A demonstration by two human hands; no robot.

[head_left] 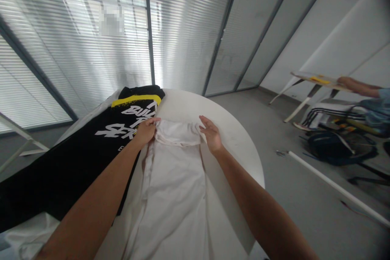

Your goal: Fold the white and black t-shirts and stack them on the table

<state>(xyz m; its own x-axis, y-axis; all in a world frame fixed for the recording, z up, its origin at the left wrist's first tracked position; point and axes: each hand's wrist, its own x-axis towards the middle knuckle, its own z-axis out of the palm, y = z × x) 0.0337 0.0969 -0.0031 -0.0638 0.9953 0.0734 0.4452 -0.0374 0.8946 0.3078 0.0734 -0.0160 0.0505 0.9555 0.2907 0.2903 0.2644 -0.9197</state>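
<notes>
A white piece of clothing (178, 195) lies lengthwise on the round white table, its far end folded over into a short flap (178, 132). At the left corner of that flap is my left hand (146, 131), its fingers closed on the cloth. My right hand (211, 135) is at the opposite corner, fingers stretched out and apart, the thumb side close to the cloth's edge; whether it touches is hard to see. Left of the white cloth is a black garment (76, 154) with white lettering and a yellow stripe, partly covered by my left forearm.
The round table (234, 130) curves away to the right. More white cloth (33, 231) lies at the lower left. On the floor at right are a white pole (329, 183) and a dark bag (332, 146). Another person's arm (359, 86) rests at a further table (304, 77).
</notes>
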